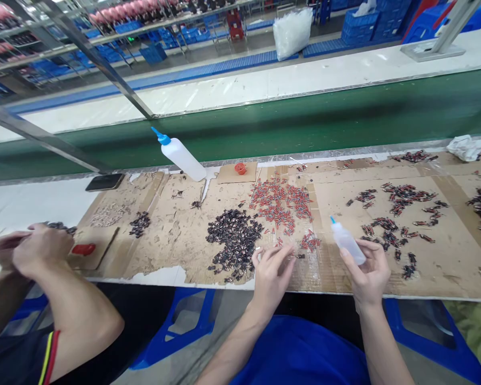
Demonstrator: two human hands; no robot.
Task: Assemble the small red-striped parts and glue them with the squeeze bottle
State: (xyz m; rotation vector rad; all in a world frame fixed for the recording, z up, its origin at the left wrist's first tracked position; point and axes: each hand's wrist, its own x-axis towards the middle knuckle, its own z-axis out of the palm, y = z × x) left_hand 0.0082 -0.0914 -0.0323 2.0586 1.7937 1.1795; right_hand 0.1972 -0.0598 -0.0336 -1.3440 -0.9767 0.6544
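Note:
My right hand (pixel 371 272) is wrapped round a small translucent squeeze bottle (pixel 348 243) with a thin blue tip, held tilted to the upper left above the cardboard. My left hand (pixel 274 272) is in a pinch low over the cardboard, and a small red-and-black part (pixel 300 256) shows at its fingertips. Just left of that hand lies a heap of small black pieces (pixel 234 238). Beyond it spreads a pile of thin red pieces (pixel 278 203). Groups of joined red-and-black parts (pixel 409 198) lie to the right of the bottle.
A larger white bottle with a blue nozzle (pixel 184 158) leans at the back, near a red cap (pixel 240 168) on cardboard. At left, a co-worker's hands (pixel 42 248) are beside another red cap (pixel 83 249). A phone (pixel 105 182) and metal post (pixel 138 104) stand behind.

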